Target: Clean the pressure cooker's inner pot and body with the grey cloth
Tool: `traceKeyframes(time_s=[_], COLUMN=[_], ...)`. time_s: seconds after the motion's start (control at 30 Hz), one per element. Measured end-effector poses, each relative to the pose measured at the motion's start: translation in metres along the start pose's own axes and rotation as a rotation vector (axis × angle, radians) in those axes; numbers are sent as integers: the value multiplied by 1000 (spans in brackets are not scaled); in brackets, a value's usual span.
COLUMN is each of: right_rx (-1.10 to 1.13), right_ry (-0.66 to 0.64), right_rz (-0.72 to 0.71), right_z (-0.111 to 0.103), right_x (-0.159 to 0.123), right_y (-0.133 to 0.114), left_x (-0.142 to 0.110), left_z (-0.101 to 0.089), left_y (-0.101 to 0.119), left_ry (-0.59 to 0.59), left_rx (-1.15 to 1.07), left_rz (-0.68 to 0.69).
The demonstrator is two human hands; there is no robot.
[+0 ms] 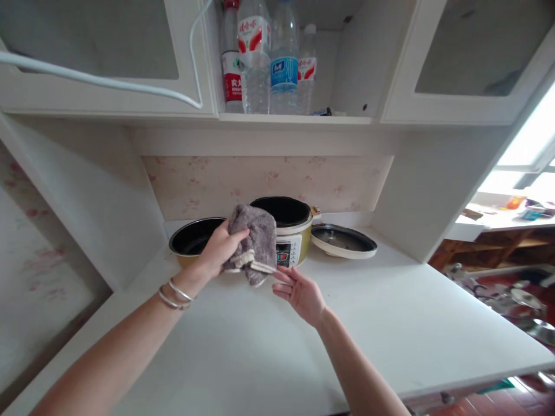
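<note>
My left hand (220, 247) is closed around a bunched grey-brown cloth (259, 231) with pale trim. The cloth hangs above the counter, in front of the cooker. At the cloth's lower right edge is my right hand (302, 293), its fingers stretched out and slightly apart; the fingertips meet or nearly meet the trim. Behind the cloth stands a yellow-green electric cooker (306, 241) with its top uncovered, its front partly hidden. A black inner pot (191, 236) sits left of it, partly behind my left hand. To the right, the cooker's lid (344, 240) lies with its dark underside up.
The white counter (243, 358) runs below, between side panels. Overhead, several plastic bottles (255, 63) stand on a cabinet shelf. A white cable (130, 86) hangs across the upper left. Pots and pans (520, 303) are at the far right, lower down.
</note>
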State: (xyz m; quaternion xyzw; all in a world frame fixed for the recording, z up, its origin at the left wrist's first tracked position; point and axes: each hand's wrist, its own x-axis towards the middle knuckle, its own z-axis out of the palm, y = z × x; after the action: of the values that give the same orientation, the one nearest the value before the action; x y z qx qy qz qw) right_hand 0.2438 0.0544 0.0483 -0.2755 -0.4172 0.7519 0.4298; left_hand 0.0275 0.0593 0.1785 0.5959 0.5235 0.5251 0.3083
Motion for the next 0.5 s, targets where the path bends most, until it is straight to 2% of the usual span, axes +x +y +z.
traceKeyframes(time_s=[0.07, 0.13, 0.2, 0.27, 0.3, 0.37, 0.43, 0.5], right_rx=[67, 57, -44, -217, -322, -544, -725, -838], right_ry=[146, 243, 238, 167, 139, 106, 85, 77], right_rz=[35, 40, 34, 33, 20, -40, -107, -139], right_z=[-20, -30, -30, -25, -22, -19, -17, -17], right_x=[4, 8, 9, 8, 7, 4, 0, -4], right_y=[18, 35, 46, 53, 55, 59, 61, 62], left_x=[22, 49, 78, 107, 119, 136, 143, 146], left_z=[-1, 5, 18, 37, 48, 70, 86, 95], left_y=[24, 49, 68, 77, 77, 69, 56, 42], left_ry=[44, 116, 180, 162, 116, -107, -416, -654], left_rx=[-9, 104, 287, 457, 534, 651, 712, 736], left_rz=[76, 207, 321, 409, 441, 448, 371, 229])
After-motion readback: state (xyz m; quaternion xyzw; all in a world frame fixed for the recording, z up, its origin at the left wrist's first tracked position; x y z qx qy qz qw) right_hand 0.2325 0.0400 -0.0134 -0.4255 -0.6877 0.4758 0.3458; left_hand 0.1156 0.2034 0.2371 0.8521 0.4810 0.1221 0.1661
